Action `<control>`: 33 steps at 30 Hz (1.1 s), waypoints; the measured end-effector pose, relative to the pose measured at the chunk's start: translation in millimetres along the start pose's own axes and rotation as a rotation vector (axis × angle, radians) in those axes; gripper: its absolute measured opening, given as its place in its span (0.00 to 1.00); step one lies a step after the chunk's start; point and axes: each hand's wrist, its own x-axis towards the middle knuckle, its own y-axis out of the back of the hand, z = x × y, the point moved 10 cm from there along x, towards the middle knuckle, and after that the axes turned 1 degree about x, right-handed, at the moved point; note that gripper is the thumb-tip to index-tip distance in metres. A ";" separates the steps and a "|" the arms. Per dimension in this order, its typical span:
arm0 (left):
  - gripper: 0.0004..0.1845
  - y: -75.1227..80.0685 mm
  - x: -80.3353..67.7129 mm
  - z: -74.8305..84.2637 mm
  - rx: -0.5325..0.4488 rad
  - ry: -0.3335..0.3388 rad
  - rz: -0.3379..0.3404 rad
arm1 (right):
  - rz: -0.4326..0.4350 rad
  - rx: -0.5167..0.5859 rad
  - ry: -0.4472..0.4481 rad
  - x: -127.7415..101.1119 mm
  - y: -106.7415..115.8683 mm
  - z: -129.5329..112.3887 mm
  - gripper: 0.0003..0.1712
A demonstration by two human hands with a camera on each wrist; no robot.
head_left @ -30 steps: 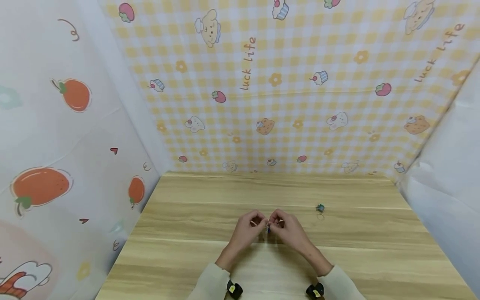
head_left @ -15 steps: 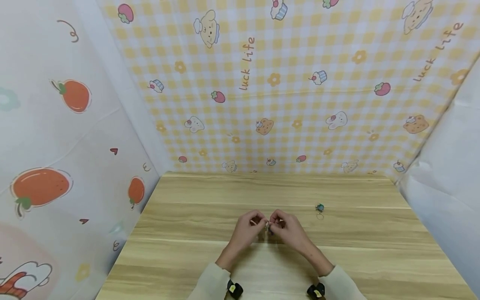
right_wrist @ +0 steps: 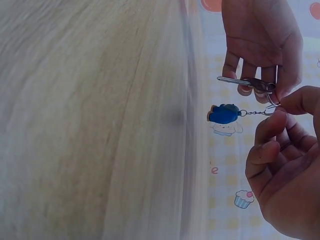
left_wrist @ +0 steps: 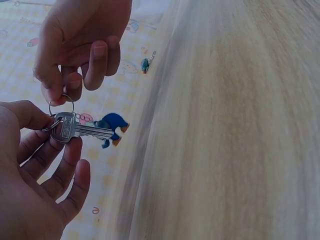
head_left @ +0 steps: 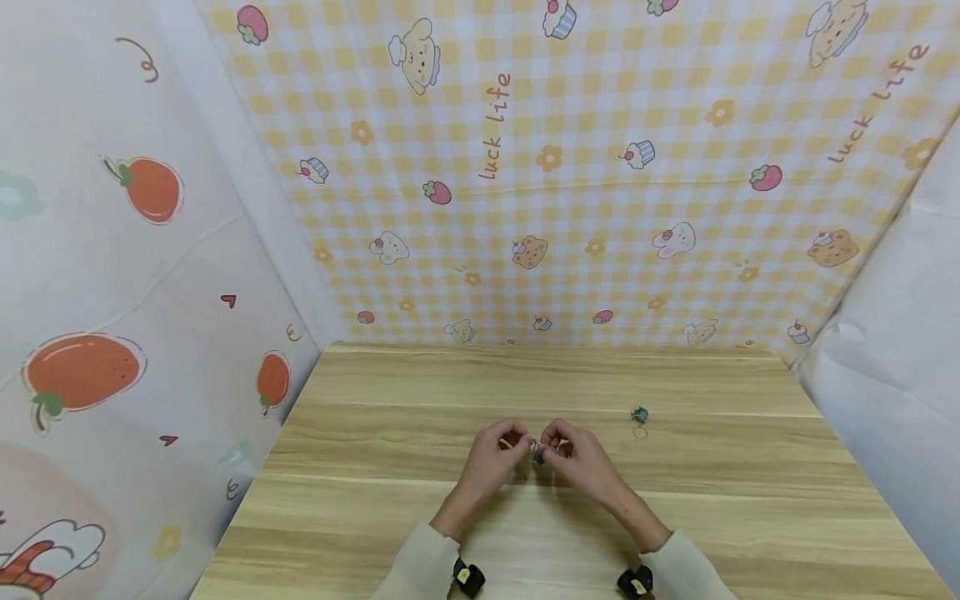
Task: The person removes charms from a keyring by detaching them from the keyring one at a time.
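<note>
Both hands meet over the wooden table. My left hand (left_wrist: 40,175) pinches a small ring between thumb and fingers, with a silver key (left_wrist: 67,129) on it. The key's blade points away from the palm. My right hand (right_wrist: 285,165) pinches a larger split ring (left_wrist: 62,96) between thumb and forefinger. From this ring a short chain (right_wrist: 255,113) hangs with a blue figure charm (right_wrist: 224,114). The small ring and the split ring overlap at the fingertips. In the head view, the hands (head_left: 501,448) nearly touch, partly hiding these small things.
A second keychain, with a teal-green figure charm (head_left: 640,414) and a thin ring (head_left: 640,433), lies on the table (head_left: 405,383) beyond the right hand. A yellow checked cloth (head_left: 570,225) hangs behind the table, and white cloth walls stand at both sides.
The hands stay in almost the same place. Between the fingertips the key and charm have turned and shifted slightly, and a small gap between the hands shows more.
</note>
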 end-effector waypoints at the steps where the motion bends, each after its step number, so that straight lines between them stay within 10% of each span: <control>1: 0.05 -0.1 0.1 0.0 -0.001 -0.003 -0.001 | 0.001 -0.003 -0.001 -0.1 -0.1 0.1 0.02; 16: 0.06 -4.9 -2.9 1.8 0.028 -0.050 -0.042 | 0.018 -0.002 -0.109 -2.0 -2.5 6.1 0.03; 33: 0.05 -0.4 -0.7 4.8 0.020 -0.043 -0.012 | -0.009 0.027 -0.001 1.7 -3.3 -4.1 0.06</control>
